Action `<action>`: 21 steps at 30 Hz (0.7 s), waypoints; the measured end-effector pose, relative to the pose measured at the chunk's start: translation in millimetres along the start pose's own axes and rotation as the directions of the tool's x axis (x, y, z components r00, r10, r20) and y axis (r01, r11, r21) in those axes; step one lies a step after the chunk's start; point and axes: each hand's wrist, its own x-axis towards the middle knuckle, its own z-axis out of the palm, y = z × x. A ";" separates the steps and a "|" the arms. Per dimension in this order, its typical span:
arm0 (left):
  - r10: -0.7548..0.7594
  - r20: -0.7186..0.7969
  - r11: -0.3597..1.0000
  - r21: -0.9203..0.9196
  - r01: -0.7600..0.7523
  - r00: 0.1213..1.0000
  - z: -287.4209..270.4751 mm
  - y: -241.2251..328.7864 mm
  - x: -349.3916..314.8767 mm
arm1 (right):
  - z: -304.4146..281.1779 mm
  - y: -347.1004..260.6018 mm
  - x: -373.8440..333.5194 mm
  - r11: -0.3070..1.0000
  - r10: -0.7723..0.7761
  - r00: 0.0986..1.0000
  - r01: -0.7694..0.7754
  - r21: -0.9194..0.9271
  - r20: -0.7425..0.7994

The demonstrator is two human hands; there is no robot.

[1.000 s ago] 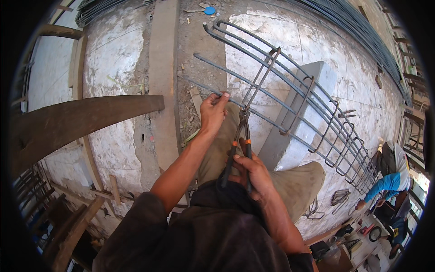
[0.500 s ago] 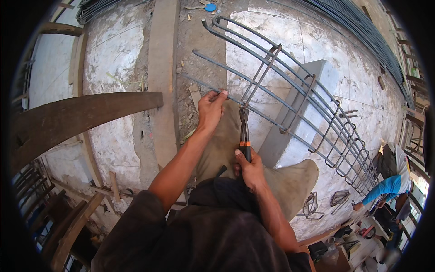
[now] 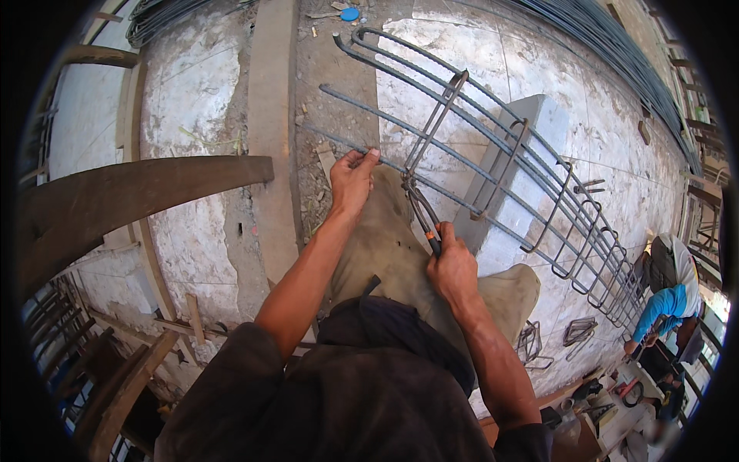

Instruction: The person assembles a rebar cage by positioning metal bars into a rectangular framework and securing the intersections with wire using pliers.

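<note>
A long cage of ribbed steel bars and square stirrups point(image 3: 501, 185) stretches from the far middle to the right. My left hand point(image 3: 352, 183) pinches the nearest bar point(image 3: 390, 164) close to its free end. With my right hand point(image 3: 454, 268) I grip the dark handles of a pair of pincers point(image 3: 422, 209), which have orange bands. Their jaws meet the corner where this bar joins the first stirrup point(image 3: 440, 117); whether they bite a wire there is too small to tell. A grey block point(image 3: 550, 115) lies under the cage.
A wooden plank point(image 3: 273, 92) runs along the floor left of the cage, and a dark curved timber point(image 3: 154, 189) reaches in from the left. Long rods point(image 3: 623, 65) lie far right. Loose stirrups point(image 3: 579, 331) lie near a person in blue sleeves point(image 3: 663, 308).
My right hand has swung right and slightly up, so the pincers now slant instead of standing upright. Their jaws stay at the same joint. My left hand keeps its hold on the bar.
</note>
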 end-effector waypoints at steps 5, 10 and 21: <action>0.041 0.001 0.999 -0.017 -0.041 0.999 -3.5 -9.9 1.7 | -36.0 -5.5 4.8 0.999 -0.038 0.996 0.041 -0.028 0.080; 0.059 -0.022 0.998 -0.026 -0.059 0.998 -2.7 -5.7 -0.1 | -109.0 -22.8 45.8 0.908 -0.140 0.922 0.264 -0.324 0.361; 0.091 0.027 0.991 -0.097 -0.088 0.995 -1.4 -5.6 1.1 | -168.4 -43.0 102.1 0.832 -0.074 0.760 0.405 -0.380 0.646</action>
